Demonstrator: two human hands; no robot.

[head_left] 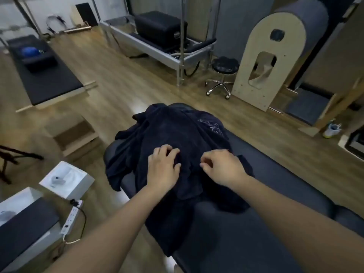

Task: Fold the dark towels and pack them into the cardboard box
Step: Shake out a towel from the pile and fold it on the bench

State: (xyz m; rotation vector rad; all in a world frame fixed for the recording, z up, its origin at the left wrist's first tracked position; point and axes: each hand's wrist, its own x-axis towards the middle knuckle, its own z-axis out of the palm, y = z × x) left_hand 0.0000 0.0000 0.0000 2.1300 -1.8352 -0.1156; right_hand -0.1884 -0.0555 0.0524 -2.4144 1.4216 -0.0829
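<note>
Though heaped, towels (177,131) in both hands (163,170) (224,168)

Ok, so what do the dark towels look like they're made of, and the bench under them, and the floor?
The dark towels: soft navy cloth, probably terry or microfibre; matte, fuzzy, crumpled in limp folds. The bench: padded, likely vinyl or faux leather; smooth with a dull sheen. The floor: wood-look planks, laminate or real wood; grain lines and a light reflection show.

Open bench (275,184) right of the towel heap (177,134), cluttered floor left
The heap covers the bench's far end; a white box (84,184) and a power strip (71,215) crowd the floor beside its left edge.
</note>
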